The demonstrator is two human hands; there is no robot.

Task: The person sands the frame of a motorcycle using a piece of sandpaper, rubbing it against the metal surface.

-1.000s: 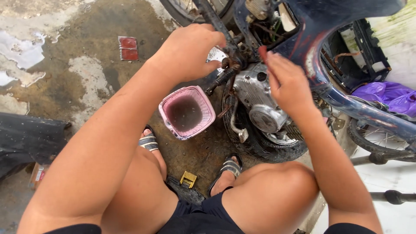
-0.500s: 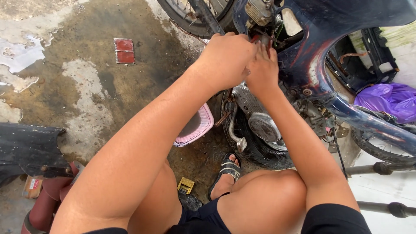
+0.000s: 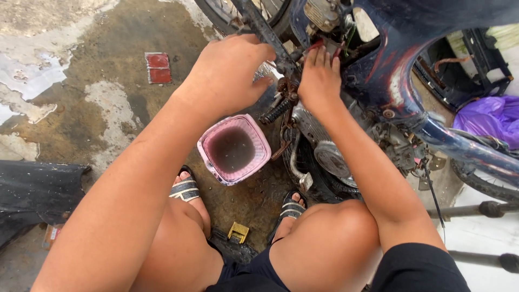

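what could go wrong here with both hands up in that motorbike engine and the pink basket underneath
1. The right hand has its fingers pushed among wires and metal edges by the motorbike frame; a slip might pinch or cut them.
2. The pink basket holds dark liquid close to the sandalled foot; a nudge may tip it.
3. The ground looks wet and stained, so the squatting feet could slide.

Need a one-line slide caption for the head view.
Squatting person works both hands, left hand and right hand, at a blue motorbike's engine, above a pink basket on wet concrete.
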